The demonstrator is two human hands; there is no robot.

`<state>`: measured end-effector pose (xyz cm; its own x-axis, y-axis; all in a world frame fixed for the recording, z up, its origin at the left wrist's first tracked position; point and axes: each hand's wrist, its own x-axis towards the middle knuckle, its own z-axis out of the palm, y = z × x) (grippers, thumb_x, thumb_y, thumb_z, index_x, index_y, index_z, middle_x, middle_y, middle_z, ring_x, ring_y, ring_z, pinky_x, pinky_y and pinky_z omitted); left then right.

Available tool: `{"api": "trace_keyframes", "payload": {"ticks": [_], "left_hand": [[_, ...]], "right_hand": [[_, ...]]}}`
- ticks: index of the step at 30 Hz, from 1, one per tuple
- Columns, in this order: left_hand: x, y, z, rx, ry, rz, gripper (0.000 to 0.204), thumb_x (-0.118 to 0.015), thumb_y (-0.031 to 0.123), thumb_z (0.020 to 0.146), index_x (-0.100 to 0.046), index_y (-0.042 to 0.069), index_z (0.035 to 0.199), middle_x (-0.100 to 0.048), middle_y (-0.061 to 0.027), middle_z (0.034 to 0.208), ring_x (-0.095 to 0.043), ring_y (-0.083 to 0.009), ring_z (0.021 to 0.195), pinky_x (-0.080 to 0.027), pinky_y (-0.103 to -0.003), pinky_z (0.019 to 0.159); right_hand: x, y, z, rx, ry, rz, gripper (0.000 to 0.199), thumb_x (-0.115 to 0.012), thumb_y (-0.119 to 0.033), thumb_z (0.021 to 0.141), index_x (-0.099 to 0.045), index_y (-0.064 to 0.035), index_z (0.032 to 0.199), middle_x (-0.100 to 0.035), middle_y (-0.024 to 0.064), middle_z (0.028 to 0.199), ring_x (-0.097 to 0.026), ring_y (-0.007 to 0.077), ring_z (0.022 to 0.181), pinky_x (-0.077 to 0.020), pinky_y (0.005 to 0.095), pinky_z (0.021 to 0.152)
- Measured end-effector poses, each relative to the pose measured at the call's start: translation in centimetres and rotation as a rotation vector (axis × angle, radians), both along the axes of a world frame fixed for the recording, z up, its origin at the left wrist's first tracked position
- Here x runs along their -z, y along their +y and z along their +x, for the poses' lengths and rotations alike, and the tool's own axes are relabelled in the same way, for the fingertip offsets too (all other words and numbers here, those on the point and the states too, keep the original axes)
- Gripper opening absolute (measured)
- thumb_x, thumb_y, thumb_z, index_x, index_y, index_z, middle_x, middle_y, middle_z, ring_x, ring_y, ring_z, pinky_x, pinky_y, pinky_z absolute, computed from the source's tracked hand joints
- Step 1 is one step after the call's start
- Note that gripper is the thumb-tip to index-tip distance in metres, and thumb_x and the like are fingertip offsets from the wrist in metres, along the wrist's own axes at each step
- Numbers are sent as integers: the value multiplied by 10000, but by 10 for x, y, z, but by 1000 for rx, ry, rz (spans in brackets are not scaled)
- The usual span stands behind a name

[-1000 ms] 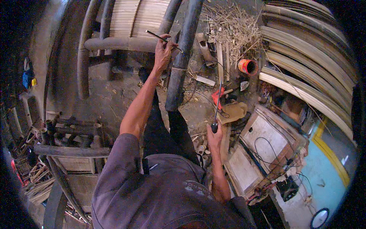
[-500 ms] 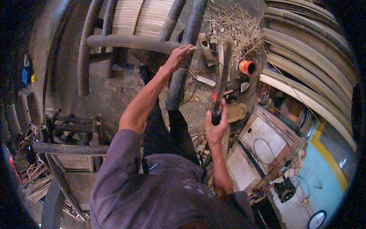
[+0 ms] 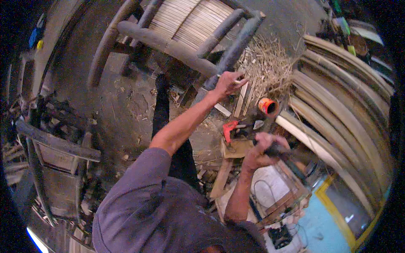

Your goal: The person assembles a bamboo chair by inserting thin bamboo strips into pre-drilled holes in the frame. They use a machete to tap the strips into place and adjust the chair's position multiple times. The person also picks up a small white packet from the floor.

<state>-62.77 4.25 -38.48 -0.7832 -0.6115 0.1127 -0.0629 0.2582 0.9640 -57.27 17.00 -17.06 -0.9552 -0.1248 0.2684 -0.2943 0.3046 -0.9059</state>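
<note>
My left hand (image 3: 228, 85) is closed in a pinch beside the front corner of a dark bamboo chair (image 3: 168, 46) with a pale slatted panel. A small pale sliver of bamboo (image 3: 239, 80) shows at its fingertips. Lower and to the right, my right hand (image 3: 265, 151) is wrapped round the dark handle of a long-bladed knife (image 3: 278, 152). Motion smears the knife, and its blade can barely be made out. Just left of that hand, a red power drill (image 3: 230, 130) lies by a wooden block (image 3: 237, 149).
Bamboo shavings (image 3: 265, 63) are heaped beyond my left hand, with an orange can (image 3: 266, 106) lying nearer. Long curved bamboo strips (image 3: 333, 114) are stacked at right. A framed wooden panel (image 3: 270, 189) lies below my right hand. Another bamboo frame (image 3: 59, 145) stands at left.
The view has turned, so the chair appears tilted. My left hand has moved right, off the chair's post. My right hand has swung right with the knife, whose blade pointed away from me before.
</note>
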Motion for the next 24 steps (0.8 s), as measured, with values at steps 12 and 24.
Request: {"api": "trace_keyframes", "payload": {"ticks": [12,24], "left_hand": [[7,2,-7,-188,-11,-180,253,-609,283,810,-530,84,677,-547,-130,604,-585,-307,588,-445,-416,514],[23,4,-9,-138,71,-121,169,-604,255,810,-564,101,754,-548,-150,641,-585,-337,610,-430,-417,513]], "right_hand": [[-4,-3,-21,-88,71,61,249,-616,-179,822,-510,-85,1027,-535,9,724,-484,105,587,-449,254,557],[27,7,-29,-50,-331,-51,151,-566,-158,849,-520,-71,964,-537,63,870,-518,162,751,-463,322,684]]}}
